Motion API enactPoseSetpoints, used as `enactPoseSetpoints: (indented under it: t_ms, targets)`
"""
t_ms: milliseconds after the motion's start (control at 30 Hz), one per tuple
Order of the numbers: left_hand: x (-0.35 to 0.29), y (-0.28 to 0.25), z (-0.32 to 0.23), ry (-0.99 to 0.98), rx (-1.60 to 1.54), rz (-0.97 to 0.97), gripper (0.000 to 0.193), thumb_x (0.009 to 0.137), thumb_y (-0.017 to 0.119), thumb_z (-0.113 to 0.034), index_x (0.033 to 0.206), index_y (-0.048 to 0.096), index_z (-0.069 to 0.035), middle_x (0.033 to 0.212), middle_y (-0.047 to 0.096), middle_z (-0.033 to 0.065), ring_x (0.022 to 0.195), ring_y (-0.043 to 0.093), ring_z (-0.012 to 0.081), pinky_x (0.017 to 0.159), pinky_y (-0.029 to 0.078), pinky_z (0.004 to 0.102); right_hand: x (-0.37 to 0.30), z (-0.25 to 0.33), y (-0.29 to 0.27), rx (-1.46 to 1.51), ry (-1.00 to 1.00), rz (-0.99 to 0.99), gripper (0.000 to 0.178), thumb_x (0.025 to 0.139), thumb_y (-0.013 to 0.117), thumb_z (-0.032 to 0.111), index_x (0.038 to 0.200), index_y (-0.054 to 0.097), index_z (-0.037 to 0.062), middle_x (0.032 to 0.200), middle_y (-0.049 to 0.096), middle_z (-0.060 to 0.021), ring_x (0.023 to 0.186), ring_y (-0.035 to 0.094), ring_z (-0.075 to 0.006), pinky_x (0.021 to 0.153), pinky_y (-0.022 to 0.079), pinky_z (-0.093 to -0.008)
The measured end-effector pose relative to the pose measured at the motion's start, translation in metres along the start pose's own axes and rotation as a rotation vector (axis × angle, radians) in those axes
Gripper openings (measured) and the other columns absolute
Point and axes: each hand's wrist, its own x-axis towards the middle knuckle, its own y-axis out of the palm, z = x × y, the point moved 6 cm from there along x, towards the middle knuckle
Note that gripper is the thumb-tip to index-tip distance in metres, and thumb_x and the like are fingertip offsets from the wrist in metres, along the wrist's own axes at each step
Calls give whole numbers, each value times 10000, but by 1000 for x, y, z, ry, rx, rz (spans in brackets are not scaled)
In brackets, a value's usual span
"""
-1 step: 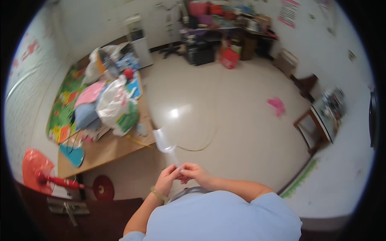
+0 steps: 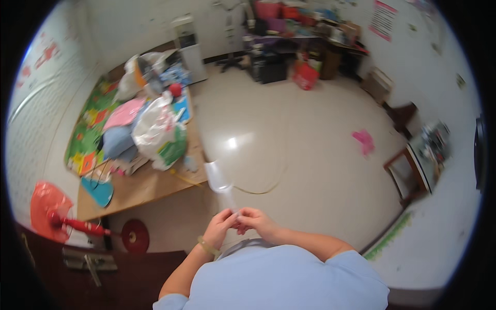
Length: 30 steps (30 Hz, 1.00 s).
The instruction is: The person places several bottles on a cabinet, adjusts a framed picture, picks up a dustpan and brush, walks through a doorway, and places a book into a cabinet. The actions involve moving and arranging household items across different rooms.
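In front of my body, both hands meet at the handle of a whitish, see-through plastic scoop [image 2: 218,178]. Its wide end points away from me, over the floor by the table's near right corner. My left hand [image 2: 219,227], with a pale bangle on the wrist, pinches the handle end from the left. From the right, my right hand [image 2: 258,223] closes its fingers on the same end. The fingers partly hide the handle's tip, and motion blur softens its outline.
Bags, cloths and a white plastic bag [image 2: 155,135] crowd the wooden table [image 2: 150,188] on the left. A red fan [image 2: 85,223] and a brown door [image 2: 134,268] stand near-left. A pink bag [image 2: 363,142] lies on the floor; a small table [image 2: 413,170] is at right.
The view has turned slightly, so the room sits a little farther right in the picture. My hands have the same hold on the scoop.
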Motion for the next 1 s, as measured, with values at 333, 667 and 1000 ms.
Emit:
enactPoseSetpoints:
  t_ms: [333,667,1000]
  targets:
    - [36,-119,-52,49,-142,-205,236,937,498,-215,1012,548,3,844,607,56,747,591,132,701,475,267,152,18,35,-11,226,244,253,935,512,245,1029,529,10,907,605,-77,762,590,-134,724,477,-269]
    - [85,-231,-121,202,-119,-581,265,938,503,-207,1109,546,-9,986,626,63,886,586,130,763,458,266,302,72,49,-46,240,472,230,925,524,248,966,530,21,871,623,-67,727,589,-121,693,466,-264]
    - [103,-381,-155,283,102,-997,208,853,606,-98,1042,594,-14,939,580,14,864,528,89,784,436,240,398,105,48,-36,199,283,164,914,522,184,944,538,24,868,634,-98,716,616,-146,684,481,-260]
